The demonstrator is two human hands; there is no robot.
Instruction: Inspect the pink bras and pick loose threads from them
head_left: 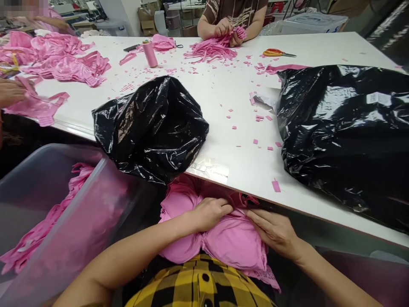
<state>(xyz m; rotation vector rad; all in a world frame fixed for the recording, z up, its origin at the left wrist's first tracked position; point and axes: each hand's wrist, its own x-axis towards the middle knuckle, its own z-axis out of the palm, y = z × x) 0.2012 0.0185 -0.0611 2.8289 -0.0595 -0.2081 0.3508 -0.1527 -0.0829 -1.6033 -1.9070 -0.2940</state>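
Pink bras [236,249] lie in a pile on my lap below the table edge, their padded cups facing up. My left hand [212,213] is over the middle of the pile, its fingers curled closed on the top bra's fabric. At the right side, my right hand [276,232] pinches the same bra's upper edge between its fingers and thumb; the fingertips are partly hidden in the folds. Lace trim hangs from the pile at lower right.
On the white table [243,166] stand a black plastic bag [153,128], a larger black bag [348,140], a thread cone [149,54] and scissors [277,53]. A clear bin [105,187] holds pink garments at left. Co-workers handle pink pieces opposite and at left.
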